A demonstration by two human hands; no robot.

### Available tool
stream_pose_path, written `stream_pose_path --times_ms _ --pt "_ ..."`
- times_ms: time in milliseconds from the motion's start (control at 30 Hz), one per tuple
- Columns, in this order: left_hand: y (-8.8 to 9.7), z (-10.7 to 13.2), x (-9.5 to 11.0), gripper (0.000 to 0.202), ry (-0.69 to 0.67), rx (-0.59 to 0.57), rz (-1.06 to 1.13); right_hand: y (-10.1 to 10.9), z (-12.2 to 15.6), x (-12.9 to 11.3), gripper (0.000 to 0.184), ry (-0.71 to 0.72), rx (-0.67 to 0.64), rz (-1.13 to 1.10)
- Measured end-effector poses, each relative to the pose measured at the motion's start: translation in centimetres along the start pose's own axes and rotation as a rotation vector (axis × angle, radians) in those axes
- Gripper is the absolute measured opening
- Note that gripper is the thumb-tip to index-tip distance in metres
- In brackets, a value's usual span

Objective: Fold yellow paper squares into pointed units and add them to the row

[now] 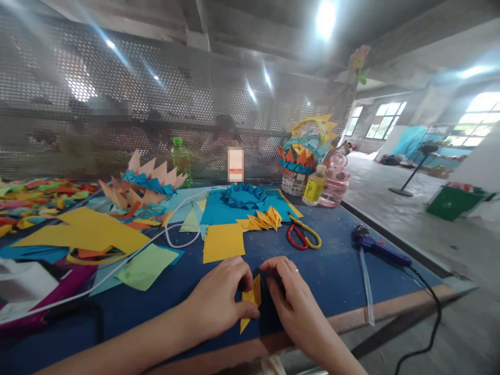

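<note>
A small folded yellow paper piece (252, 298) stands near the table's front edge, pointed at its lower end. My left hand (219, 289) is closed on it, with the thumb along its lower part and the bent fingers by its upper part. Just right of the paper is my right hand (291, 294), its fingers curved and somewhat apart, the index fingertip close to the paper's top. Whether that fingertip touches the paper I cannot tell. Beyond my hands are a flat yellow sheet (223, 243), a row of folded yellow pieces (263, 219) and a blue folded paper ring (246, 196).
Scissors (303, 235) with red and yellow handles lie right of centre. A blue glue gun (380, 247) with a clear glue stick and black cord rests at right. Bottles (314, 186) and a paper basket (299, 179) stand behind. A white cable (133, 253) crosses paper sheets at left.
</note>
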State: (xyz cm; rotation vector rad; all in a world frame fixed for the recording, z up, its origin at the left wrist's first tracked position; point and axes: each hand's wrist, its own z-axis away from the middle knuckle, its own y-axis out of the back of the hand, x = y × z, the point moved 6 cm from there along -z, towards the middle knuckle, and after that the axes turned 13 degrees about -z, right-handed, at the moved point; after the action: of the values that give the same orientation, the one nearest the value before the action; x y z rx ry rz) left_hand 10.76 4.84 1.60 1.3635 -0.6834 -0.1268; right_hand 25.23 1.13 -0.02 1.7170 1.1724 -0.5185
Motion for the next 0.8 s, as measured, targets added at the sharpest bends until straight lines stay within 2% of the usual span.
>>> stream_pose_path --times_ms 233,533,733,800 --pt "-0.6 0.7 -0.1 0.035 0.013 0.076 0.060 -1.0 -0.2 0.1 0.031 0.008 -0.077 0.139" --pt "-1.0 0.9 -0.4 0.041 -0.020 0.111 0.108 -1.5 -2.6 -0.3 0.020 -0.039 -0.198 0.303" --pt "-0.8 0.8 -0.5 0.043 -0.056 0.133 0.145 -0.9 -3.3 -0.6 0.023 -0.111 -0.238 0.226" --pt "-0.7 0.8 -0.4 0.036 -0.070 0.140 0.160 -0.6 -3.2 -0.9 0.022 -0.157 -0.255 0.148"
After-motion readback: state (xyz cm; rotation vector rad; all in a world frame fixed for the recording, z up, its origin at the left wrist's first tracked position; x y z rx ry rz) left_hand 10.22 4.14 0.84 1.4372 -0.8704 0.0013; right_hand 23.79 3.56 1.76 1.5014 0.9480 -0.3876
